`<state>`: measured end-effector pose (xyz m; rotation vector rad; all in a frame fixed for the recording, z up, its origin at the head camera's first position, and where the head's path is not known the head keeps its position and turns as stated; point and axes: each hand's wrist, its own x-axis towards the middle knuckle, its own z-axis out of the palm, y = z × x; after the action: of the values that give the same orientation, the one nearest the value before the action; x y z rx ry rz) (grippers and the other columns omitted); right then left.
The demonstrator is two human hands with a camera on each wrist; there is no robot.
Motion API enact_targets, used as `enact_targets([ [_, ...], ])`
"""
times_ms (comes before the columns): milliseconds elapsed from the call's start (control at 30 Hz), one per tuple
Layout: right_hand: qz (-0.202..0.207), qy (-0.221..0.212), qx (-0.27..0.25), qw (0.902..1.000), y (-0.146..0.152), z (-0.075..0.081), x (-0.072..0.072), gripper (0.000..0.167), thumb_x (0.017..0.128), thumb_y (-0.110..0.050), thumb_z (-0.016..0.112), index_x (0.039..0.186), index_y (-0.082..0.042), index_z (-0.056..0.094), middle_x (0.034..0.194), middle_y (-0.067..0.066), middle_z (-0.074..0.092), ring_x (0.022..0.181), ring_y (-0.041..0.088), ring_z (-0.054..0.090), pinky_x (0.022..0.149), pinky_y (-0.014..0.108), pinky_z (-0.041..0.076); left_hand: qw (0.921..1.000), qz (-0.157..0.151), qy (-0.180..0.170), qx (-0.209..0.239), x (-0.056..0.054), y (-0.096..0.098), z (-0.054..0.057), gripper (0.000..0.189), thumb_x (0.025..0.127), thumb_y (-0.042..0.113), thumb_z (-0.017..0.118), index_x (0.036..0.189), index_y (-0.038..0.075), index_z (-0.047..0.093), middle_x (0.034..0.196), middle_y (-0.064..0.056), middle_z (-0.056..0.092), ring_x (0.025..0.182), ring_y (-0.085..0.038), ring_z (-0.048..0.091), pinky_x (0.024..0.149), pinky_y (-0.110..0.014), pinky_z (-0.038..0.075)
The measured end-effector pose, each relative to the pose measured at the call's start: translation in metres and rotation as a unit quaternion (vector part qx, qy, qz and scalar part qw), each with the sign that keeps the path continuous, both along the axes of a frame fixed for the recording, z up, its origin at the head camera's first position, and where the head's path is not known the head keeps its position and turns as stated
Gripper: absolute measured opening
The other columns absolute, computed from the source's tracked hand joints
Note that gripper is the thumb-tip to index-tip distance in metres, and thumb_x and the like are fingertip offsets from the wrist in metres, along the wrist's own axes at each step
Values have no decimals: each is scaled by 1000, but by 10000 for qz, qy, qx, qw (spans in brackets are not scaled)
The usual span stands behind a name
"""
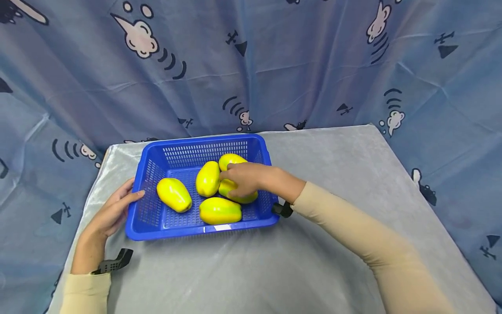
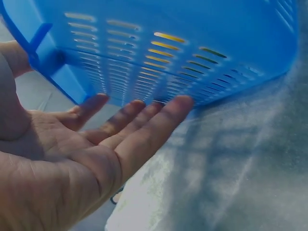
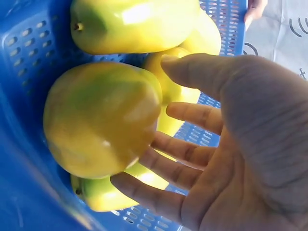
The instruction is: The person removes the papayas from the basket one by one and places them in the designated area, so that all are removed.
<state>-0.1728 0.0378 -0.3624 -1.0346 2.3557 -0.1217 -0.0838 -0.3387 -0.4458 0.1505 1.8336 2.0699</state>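
A blue plastic basket point(image 1: 204, 231) with slotted walls holds several yellow-green papayas, one point(image 1: 174, 194) apart on the left and the others grouped to the right. My left hand point(image 1: 115, 209) grips the basket's left side, its thumb over the rim. In the left wrist view, the fingers point(image 2: 144, 130) reach along the outside of the slotted wall. Inside the basket, my right hand point(image 1: 245, 178) is over the right-hand group. Its fingers are spread beside a papaya point(image 3: 101, 120) in the right wrist view, fingertips right at its surface and the thumb held away.
The basket stands on a table with a grey cloth point(image 1: 321, 174), toward its back edge. A blue patterned curtain point(image 1: 274, 65) hangs behind and along the sides. Black straps with small devices sit on both wrists, the right one point(image 1: 283, 209) close to the basket's right rim.
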Motion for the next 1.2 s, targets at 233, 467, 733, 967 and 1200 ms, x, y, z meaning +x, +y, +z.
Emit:
enact_targets([
  [233,95,-131,197,9997,-4,-4,-1,59,100,-26,71,155,-15,52,129,6,62,108,20,56,99,35,51,9987,46,337,377,-2,3,-9,36,115,12,35,148,24,43,125,5,70,106,-11,74,85,-30,64],
  [467,43,-195,342,9992,-3,-3,-1,58,99,-24,73,153,-15,53,123,6,61,108,21,57,100,36,53,9949,-186,568,812,-3,-2,-13,40,114,7,28,147,19,48,123,2,74,104,-13,76,84,-32,65],
  [733,9,-290,386,9988,-1,1,0,57,98,-21,74,151,-16,54,119,5,62,108,22,56,101,36,53,9917,-350,498,1130,-5,-5,-13,43,113,5,27,148,18,48,125,-1,74,106,-16,77,85,-33,66],
  [967,-106,-24,355,9993,5,9,4,67,96,-19,75,158,-15,49,136,8,62,112,23,58,110,39,53,9938,-154,665,874,-4,0,-15,42,113,5,29,149,19,46,127,1,71,106,-14,75,85,-31,65],
  [1200,-215,64,-79,9997,15,19,12,66,96,-22,75,158,-20,49,139,10,59,110,25,60,106,41,56,9922,444,1158,149,-2,7,-18,39,112,8,35,149,17,44,123,3,67,99,-11,74,79,-29,64],
])
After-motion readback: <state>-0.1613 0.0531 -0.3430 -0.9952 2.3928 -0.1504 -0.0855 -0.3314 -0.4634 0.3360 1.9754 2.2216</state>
